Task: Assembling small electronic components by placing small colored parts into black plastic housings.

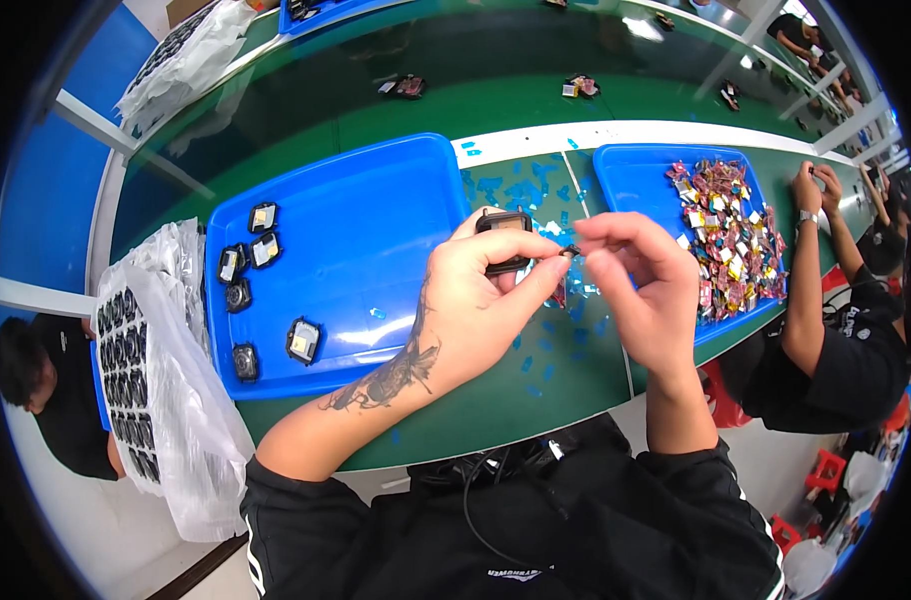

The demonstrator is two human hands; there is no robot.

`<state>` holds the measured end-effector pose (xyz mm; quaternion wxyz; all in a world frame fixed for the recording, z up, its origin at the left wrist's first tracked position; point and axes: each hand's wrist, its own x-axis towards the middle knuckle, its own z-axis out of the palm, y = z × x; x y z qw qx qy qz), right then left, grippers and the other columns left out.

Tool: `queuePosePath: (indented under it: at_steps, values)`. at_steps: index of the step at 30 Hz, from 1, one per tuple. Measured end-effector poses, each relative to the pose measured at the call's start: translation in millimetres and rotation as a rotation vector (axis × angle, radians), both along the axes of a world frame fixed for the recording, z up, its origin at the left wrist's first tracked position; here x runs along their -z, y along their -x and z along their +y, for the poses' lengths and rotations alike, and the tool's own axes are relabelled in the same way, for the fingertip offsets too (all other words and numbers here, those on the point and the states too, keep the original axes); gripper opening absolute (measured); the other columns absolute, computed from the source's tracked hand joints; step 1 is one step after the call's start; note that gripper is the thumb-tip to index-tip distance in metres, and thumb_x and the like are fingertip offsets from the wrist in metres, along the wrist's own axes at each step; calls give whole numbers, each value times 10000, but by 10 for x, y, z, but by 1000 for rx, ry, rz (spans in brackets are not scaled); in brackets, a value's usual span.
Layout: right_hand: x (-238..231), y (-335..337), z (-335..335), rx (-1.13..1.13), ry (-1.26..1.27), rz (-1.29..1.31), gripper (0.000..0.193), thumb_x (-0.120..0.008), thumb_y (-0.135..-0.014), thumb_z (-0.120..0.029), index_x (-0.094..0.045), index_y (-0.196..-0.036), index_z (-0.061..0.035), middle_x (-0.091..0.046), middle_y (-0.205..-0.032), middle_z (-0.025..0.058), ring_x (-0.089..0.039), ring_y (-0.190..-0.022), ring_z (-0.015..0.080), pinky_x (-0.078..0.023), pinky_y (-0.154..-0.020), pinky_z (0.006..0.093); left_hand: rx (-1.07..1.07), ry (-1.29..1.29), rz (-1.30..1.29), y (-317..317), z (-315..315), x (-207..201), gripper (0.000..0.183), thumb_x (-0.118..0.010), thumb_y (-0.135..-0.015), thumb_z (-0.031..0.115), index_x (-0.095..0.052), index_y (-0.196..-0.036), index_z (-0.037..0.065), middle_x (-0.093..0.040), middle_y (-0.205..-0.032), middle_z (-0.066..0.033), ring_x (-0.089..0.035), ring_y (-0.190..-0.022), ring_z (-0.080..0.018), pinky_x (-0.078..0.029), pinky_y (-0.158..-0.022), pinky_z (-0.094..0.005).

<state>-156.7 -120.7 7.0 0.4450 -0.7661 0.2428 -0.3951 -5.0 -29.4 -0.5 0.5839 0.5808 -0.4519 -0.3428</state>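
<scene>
My left hand (481, 295) is closed around a black square housing (506, 238), shaped like a watch case. Its thumb and index finger meet at a small dark piece (570, 252); its exact kind is too small to tell. Close to that piece, on its right, is my right hand (641, 285), thumb and index finger apart with no object visible between them. A reddish part (560, 293) shows just below the left thumb. Several black housings with pale inner faces, such as this housing (304, 341), lie in the blue tray (371, 370) on the left.
On the right, another blue tray (626, 185) holds a heap of small red, white and yellow parts (726, 235). Blue film scraps (521, 190) litter the green table (476, 410). Beyond, a green conveyor (496, 95) carries parts. Plastic-wrapped housings (126, 370) stand left. Co-workers sit on both sides.
</scene>
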Motion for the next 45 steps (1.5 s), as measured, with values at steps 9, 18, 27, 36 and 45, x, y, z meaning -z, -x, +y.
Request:
queuePosePath:
  at_steps: [9,18,27,36,45]
  values:
    - [-10,-3,66,16,-210,-107,167,-650,-850,53,-692,-1007,13,-660,-918,78,-632,-792,112,-504,-656,239,136,33,341,-86,-4,24,488,-494,-939,-3,-382,-1410,49,-545,-1238,-104,-519,-898,-89,-461,-759,-245]
    - [-248,-118,10,-64,119,281,171,-692,-816,14,-700,-985,-13,-669,-821,89,-552,-601,144,-426,-541,273,248,20,369,-55,22,-28,546,-467,-950,-21,-282,-1462,13,-480,-1377,-139,-528,-1183,-162,-481,-925,-299]
    - [-295,-135,42,40,-43,272,132,-716,-791,7,-684,-916,-25,-664,-764,58,-412,-469,103,-345,-451,279,198,51,399,-18,34,37,447,-499,-946,-48,-431,-1388,-47,-599,-1245,-144,-604,-1138,-182,-479,-990,-300]
    - [-236,-133,35,45,116,260,115,-730,-773,5,-688,-877,-22,-654,-728,61,-404,-477,106,-345,-455,274,164,103,363,3,28,61,459,-539,-935,-48,-452,-1386,-52,-587,-1284,-162,-579,-1184,-196,-471,-1023,-328]
    - [-278,-118,21,9,95,316,97,-730,-772,-4,-681,-852,-29,-653,-721,67,-473,-503,140,-383,-481,285,177,38,359,20,55,41,465,-533,-921,-93,-441,-1376,-86,-536,-1344,-192,-551,-1225,-234,-451,-1052,-349]
